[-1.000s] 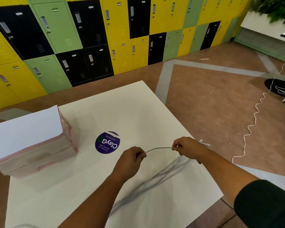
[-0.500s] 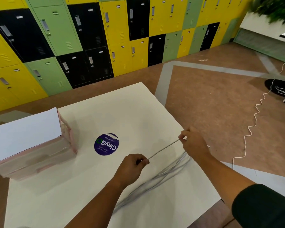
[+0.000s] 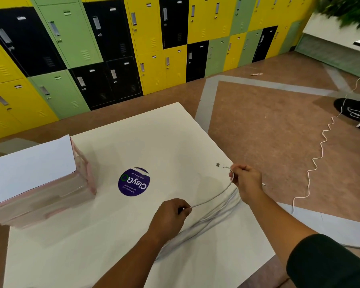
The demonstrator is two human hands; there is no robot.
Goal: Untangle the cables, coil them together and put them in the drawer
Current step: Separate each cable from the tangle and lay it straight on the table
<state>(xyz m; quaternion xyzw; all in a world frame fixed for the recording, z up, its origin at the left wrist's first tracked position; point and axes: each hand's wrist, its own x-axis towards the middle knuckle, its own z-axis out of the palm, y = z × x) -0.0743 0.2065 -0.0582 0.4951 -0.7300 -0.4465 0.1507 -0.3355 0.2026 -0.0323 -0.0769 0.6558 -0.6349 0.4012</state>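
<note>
Since a moment ago my right hand [image 3: 246, 183] has swung out along the worktop's [image 3: 154, 138] right edge and my left hand [image 3: 170, 217] has drawn back toward me, so the white cable [image 3: 214, 197] between them runs longer and sags. Both hands pinch that cable with curled fingers, and its plug end pokes out just past my right fingers. The other cables [image 3: 212, 219] lie in a blurred grey bundle on the worktop below my right wrist, trailing toward the near edge. A round purple sticker [image 3: 134, 181] reads "ClayGO", upside down to me; its small print is too fine to read. The pink drawer unit [image 3: 29, 175] with a white top stands at the left edge. Bare white surface stretches beyond the sticker. Around it are brown floor [image 3: 268, 132] with grey bands, a kinked white cord [image 3: 320, 146], and yellow, green and black lockers [image 3: 133, 48].
</note>
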